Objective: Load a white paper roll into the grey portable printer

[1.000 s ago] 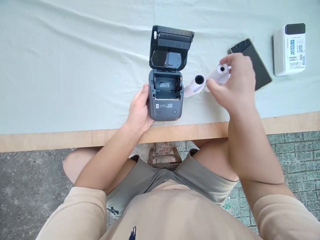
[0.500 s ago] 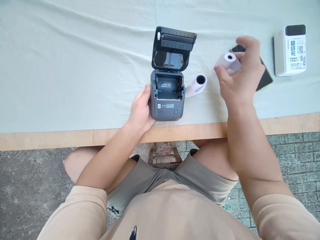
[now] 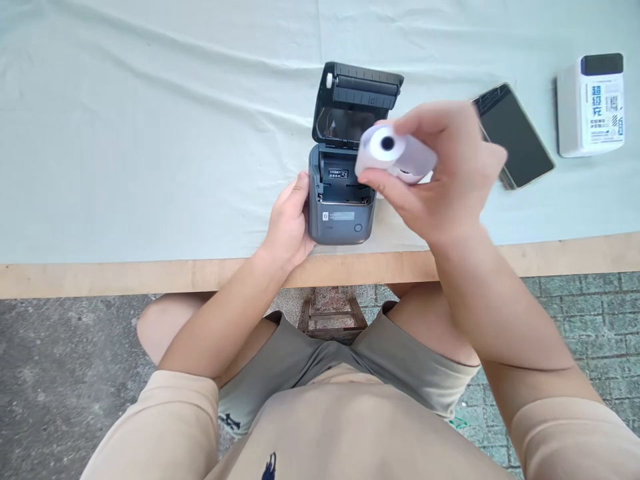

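A dark grey label printer sits near the table's front edge, its lid raised and its paper bay exposed. My left hand is closed around the printer's left side, thumb along the edge. In my right hand a white paper roll is pinched between thumb and fingers, its cored end facing me. The roll is held above the bay's right side and covers part of the lid. Behind it, another white roll on the table is almost wholly hidden.
Right of my right hand lies a black smartphone. Farther right stands a white box-shaped power bank with a black top and printed label. A pale cloth covers the table; a wooden edge strip runs along its front.
My right hand has carried the paper roll leftward from beside the phone to over the printer, and the phone is now more fully visible. My left hand keeps its hold on the printer.
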The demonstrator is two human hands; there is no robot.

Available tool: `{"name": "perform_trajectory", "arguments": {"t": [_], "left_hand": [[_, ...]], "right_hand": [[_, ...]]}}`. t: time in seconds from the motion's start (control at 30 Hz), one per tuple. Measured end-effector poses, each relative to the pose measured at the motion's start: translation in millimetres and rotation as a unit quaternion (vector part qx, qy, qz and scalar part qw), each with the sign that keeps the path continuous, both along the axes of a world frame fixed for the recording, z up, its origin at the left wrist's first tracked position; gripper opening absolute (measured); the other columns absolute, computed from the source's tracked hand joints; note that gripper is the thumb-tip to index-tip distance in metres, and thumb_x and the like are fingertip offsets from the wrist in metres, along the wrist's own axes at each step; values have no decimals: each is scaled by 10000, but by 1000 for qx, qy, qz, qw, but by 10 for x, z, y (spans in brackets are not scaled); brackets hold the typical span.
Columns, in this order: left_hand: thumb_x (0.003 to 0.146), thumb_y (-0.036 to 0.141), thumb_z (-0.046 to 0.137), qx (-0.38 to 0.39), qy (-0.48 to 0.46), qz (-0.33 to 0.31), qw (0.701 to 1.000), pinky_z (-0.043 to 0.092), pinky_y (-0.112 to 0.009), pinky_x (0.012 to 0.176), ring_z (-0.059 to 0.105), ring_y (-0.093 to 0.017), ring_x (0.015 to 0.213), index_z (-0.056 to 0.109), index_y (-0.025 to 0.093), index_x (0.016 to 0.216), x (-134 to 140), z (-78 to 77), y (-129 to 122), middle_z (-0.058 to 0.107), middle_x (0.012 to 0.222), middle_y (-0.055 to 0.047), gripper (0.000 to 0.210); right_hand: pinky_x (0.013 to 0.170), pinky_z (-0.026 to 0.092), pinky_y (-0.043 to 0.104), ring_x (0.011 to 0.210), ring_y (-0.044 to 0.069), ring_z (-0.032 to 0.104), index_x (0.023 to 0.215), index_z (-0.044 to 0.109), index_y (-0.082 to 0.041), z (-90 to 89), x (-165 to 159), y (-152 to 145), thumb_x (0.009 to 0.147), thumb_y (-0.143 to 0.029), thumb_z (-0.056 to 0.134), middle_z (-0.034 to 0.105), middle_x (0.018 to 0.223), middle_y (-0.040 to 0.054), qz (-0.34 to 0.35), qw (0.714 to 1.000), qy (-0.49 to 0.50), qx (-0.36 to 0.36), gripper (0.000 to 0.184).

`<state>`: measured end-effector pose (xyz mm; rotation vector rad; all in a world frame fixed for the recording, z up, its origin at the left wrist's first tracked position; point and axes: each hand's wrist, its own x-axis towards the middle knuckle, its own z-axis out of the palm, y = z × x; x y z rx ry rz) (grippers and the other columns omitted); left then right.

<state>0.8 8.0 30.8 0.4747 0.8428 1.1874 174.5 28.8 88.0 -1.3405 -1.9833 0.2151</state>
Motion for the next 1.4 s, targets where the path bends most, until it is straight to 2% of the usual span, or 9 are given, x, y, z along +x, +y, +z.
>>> {"name": "perform_trajectory", "arguments": {"t": [0.1,0.23,0.4,0.57,0.8,1.0,1.1,1.23,1.4], "left_hand": [[1008,399,452,-3,4,5,1000,604,-291,906,727,-200,1073,703,182,957,5,-4,-6,775,908,-27,336],[1006,385,460,-14,8,9,1000,604,-285,901,727,-199,1071,687,174,963,14,18,-11,772,901,-33,313],[1006,378,464,-5,-1,8,1000,606,-281,898,728,-196,1067,682,167,961,16,29,-4,768,892,-35,307],[1008,377,458,-4,-2,10,1000,607,-282,895,739,-196,1036,687,163,952,15,16,-7,755,818,-25,318],[1014,353,457,-7,-8,16,1000,592,-278,930,744,-188,1023,679,166,889,24,44,-4,755,788,-16,316],[1011,370,464,-5,-10,7,1000,598,-291,921,740,-194,1037,685,176,865,12,33,-6,763,817,-16,328],[1013,364,461,-1,-15,9,1000,597,-291,917,738,-195,1039,683,175,857,10,27,-7,760,826,-19,331],[1019,345,445,4,-18,8,1000,593,-289,913,738,-190,1021,685,161,895,16,29,-6,756,844,-29,327],[1016,352,447,5,-18,10,1000,600,-281,847,745,-176,928,678,175,855,18,14,0,748,847,-23,332]], "right_hand": [[784,514,376,943,236,693,1076,543,-294,56,-118,-22,892,-433,643,729,1021,20,18,995,-86,-38,252],[766,509,364,970,228,695,1105,522,-300,71,-186,21,845,-283,693,721,1140,4,48,990,-114,-64,312],[727,492,372,842,233,666,958,567,-285,85,-195,63,828,-308,691,736,985,15,54,982,-167,-65,182],[762,478,379,856,227,648,946,597,-298,136,-185,39,897,-390,619,733,952,13,59,985,-153,-54,106],[756,451,344,842,184,671,949,653,-278,2,-212,34,996,-381,453,747,906,9,67,976,-204,22,229],[708,379,321,627,135,572,723,560,-236,-113,-224,51,917,-125,396,606,593,-27,27,970,-241,3,277],[705,356,319,639,127,569,739,558,-232,-137,-206,46,887,-99,398,646,649,-36,39,970,-239,21,256],[695,346,328,655,141,589,748,579,-229,-144,-175,2,918,-202,424,672,692,-25,60,974,-217,27,231],[690,361,329,682,134,626,824,624,-254,-175,-162,-119,927,-235,469,743,835,-45,72,976,-176,107,188]]}}
